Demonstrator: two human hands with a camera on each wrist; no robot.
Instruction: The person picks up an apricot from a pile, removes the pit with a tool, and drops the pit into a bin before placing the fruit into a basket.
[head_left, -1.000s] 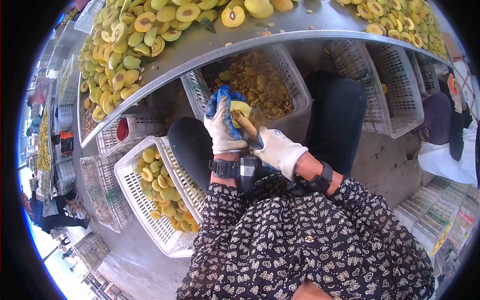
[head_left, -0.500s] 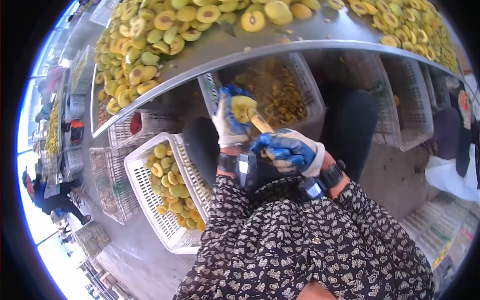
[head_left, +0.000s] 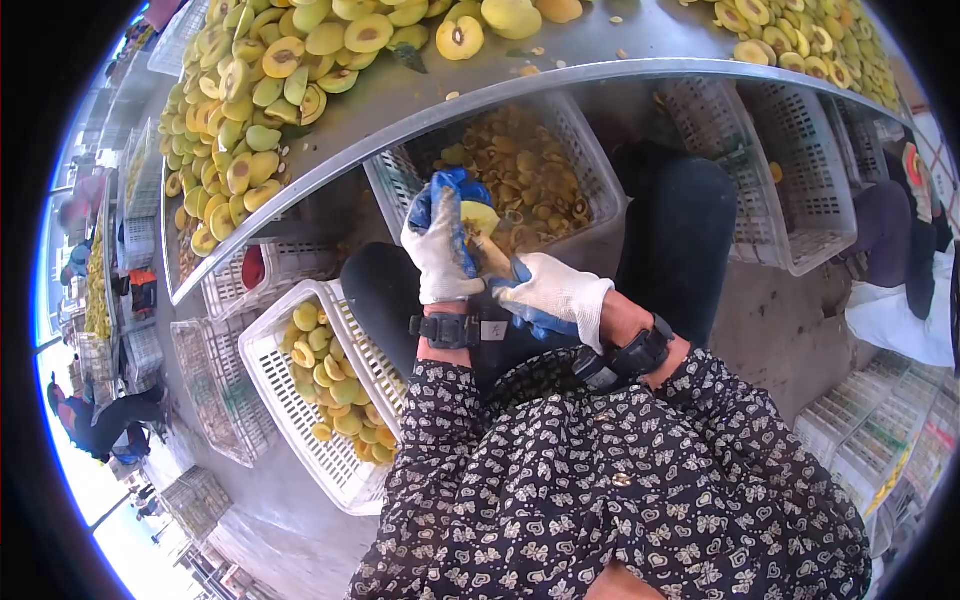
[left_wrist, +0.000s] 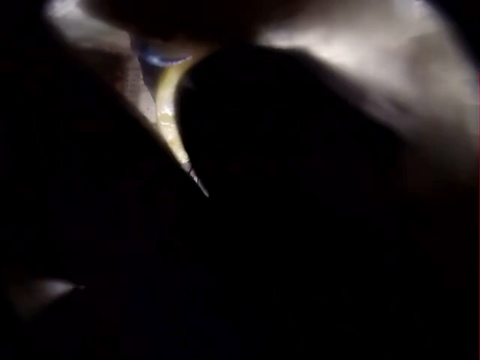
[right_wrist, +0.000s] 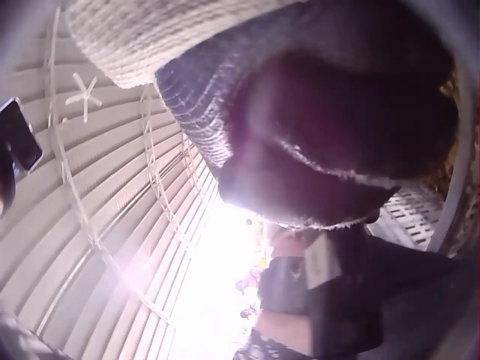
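In the head view my left hand (head_left: 435, 250), in a white glove with blue coating, holds a yellow-green stone fruit half (head_left: 480, 216) in its curled fingers. My right hand (head_left: 562, 296), gloved alike, grips a tool with a tan wooden-looking handle (head_left: 494, 258). The tool's far end is at the fruit's cut face, its tip hidden there. Both hands are close together over a crate (head_left: 593, 190) of brownish fruit scraps. The left wrist view is mostly dark, with a strip of yellow fruit (left_wrist: 166, 112). Dark coated glove fingers (right_wrist: 322, 127) curl across the right wrist view.
A metal table (head_left: 590, 45) ahead carries heaps of halved fruit (head_left: 235, 120). Left of my knee stands a white crate (head_left: 290, 400) with more fruit halves. Other crates (head_left: 790, 190) stand under the table at right. Another person's leg (head_left: 885, 235) shows at far right.
My right hand was turned with its blue palm side up half a second ago; now its white back faces up again. The fruit half stays in my left hand. The head view has shifted slightly.
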